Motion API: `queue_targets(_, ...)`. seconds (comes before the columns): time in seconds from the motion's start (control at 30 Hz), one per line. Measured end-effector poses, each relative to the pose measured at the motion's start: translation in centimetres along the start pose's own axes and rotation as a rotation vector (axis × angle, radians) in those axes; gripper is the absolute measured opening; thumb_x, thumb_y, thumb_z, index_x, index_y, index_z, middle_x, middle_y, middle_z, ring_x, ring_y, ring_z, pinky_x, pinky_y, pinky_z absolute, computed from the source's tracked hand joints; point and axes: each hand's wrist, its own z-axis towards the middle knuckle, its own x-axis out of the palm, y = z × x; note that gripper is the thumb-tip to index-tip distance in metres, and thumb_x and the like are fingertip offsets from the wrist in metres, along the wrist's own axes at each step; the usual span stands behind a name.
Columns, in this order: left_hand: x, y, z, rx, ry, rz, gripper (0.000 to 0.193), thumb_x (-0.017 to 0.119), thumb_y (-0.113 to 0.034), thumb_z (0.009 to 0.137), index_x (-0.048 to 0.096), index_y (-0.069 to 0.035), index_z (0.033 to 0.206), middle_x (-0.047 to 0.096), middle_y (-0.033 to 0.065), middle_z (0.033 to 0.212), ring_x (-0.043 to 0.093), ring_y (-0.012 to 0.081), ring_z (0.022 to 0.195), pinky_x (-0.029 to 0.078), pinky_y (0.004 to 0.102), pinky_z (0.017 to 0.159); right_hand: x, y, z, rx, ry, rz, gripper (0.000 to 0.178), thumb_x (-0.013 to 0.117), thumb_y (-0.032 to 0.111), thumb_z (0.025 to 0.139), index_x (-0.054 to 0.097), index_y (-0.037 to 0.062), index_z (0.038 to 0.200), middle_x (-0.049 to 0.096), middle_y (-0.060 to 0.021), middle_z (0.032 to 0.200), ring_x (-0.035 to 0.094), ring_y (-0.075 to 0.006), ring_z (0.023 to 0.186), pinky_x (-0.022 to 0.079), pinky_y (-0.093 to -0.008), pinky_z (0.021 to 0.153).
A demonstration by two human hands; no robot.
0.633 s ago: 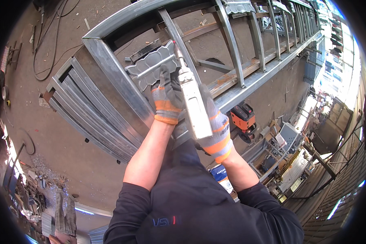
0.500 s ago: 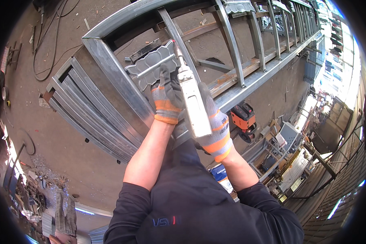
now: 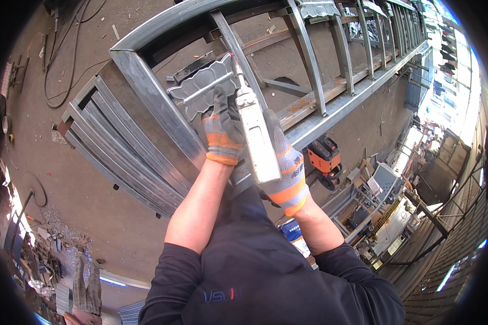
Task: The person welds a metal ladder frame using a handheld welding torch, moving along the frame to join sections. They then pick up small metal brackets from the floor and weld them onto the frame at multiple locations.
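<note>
My left hand, in a grey glove with orange bands, is closed on the lower edge of a silver scalloped ornamental plate. A straight bar crosses the plate's face. My right hand, gloved alike, is wrapped round a white welding gun; the gun hides most of its fingers. The gun's narrow nozzle points away from me at the plate's right end, beside an upright bar of a metal frame. A small red spot shows at the tip. Whether the tip touches the metal I cannot tell.
The long silver metal frame runs from in front of me to the far right. Stacked metal profiles lie at left. An orange wheeled machine stands right of the frame. Cables lie on the floor at far left. Another person's legs show at lower left.
The rear of the welding gun and my right hand have shifted very slightly to the left. The plate and my left hand look unmoved.
</note>
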Motion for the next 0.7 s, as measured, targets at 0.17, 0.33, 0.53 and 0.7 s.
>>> queue_targets(0.17, -1.2, 1.3, 1.4, 0.010, 0.039, -0.006, 0.052, 0.064, -0.053, 0.106, 0.071, -0.002, 0.112, 0.073, 0.0075, 0.085, 0.072, 0.0176, 0.067, 0.061, 0.0294, 0.058, 0.1, 0.0, 0.1, 0.008, -0.008, -0.009, 0.039, 0.074, 0.006, 0.090, 0.067, 0.0032, 0.129, 0.070, -0.0151, 0.119, 0.069, -0.0329, 0.108, 0.056, -0.0407, 0.089)
queue_targets(0.33, -2.4, 1.3, 1.8, -0.092, 0.067, -0.079, 0.054, 0.064, -0.053, 0.106, 0.070, 0.000, 0.117, 0.074, 0.0108, 0.091, 0.073, 0.0218, 0.072, 0.063, 0.0336, 0.062, 0.2, 0.1, 0.1, 0.006, -0.001, -0.022, 0.040, 0.075, 0.006, 0.090, 0.067, 0.0029, 0.130, 0.070, -0.0147, 0.120, 0.070, -0.0315, 0.109, 0.057, -0.0405, 0.090)
queue_targets(0.53, -3.4, 0.6, 2.1, -0.174, 0.173, -0.093, 0.056, 0.061, -0.053, 0.107, 0.068, 0.001, 0.121, 0.075, 0.0133, 0.099, 0.075, 0.0252, 0.081, 0.066, 0.0390, 0.070, 0.3, 0.4, 0.3, -0.010, -0.019, -0.045, 0.040, 0.075, 0.006, 0.090, 0.067, 0.0030, 0.130, 0.070, -0.0143, 0.119, 0.070, -0.0312, 0.108, 0.057, -0.0404, 0.089)
queue_targets(0.7, -3.4, 0.4, 1.8, -0.131, 0.179, 0.015, 0.056, 0.061, -0.052, 0.107, 0.068, 0.002, 0.122, 0.075, 0.0133, 0.099, 0.075, 0.0248, 0.081, 0.066, 0.0378, 0.070, 0.0, 0.3, 0.0, 0.032, 0.025, -0.033, 0.042, 0.074, 0.005, 0.090, 0.067, 0.0038, 0.131, 0.070, -0.0138, 0.120, 0.070, -0.0304, 0.110, 0.057, -0.0398, 0.090)
